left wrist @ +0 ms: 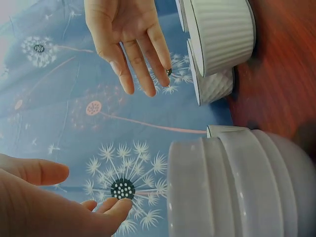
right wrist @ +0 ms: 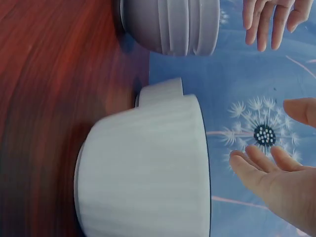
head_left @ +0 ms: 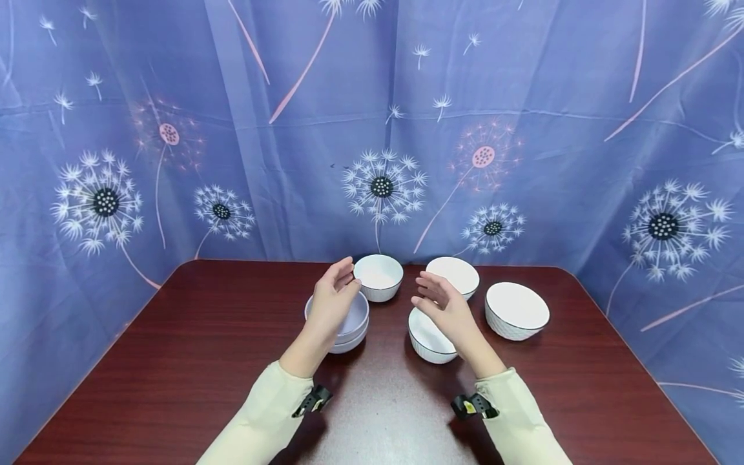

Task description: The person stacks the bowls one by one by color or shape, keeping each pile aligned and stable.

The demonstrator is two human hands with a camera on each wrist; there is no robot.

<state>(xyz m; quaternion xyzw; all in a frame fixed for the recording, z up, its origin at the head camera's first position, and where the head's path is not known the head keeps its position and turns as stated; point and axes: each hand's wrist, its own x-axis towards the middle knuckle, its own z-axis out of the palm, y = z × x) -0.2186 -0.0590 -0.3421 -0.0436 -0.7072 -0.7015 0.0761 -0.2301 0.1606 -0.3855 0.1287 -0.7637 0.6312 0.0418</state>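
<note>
My left hand (head_left: 330,302) hovers over a stack of two pale grey-lavender bowls (head_left: 358,323), its fingers loosely bent and nothing in its grasp. In the left wrist view the stacked bowls (left wrist: 242,182) are beside and below that hand, apart from it. My right hand (head_left: 450,313) is held above a white ribbed bowl (head_left: 429,342) with a dark rim, partly hiding it. The right wrist view shows a gap between this bowl (right wrist: 148,173) and the relaxed fingers (right wrist: 252,173). Both palms face inward, towards each other.
Behind the hands stand a white bowl (head_left: 379,279) at the middle and another white bowl (head_left: 456,274) to its right. A white bowl with a patterned side (head_left: 516,313) sits farther right. The dark red table (head_left: 174,361) meets a blue dandelion-print curtain (head_left: 302,161) at the back.
</note>
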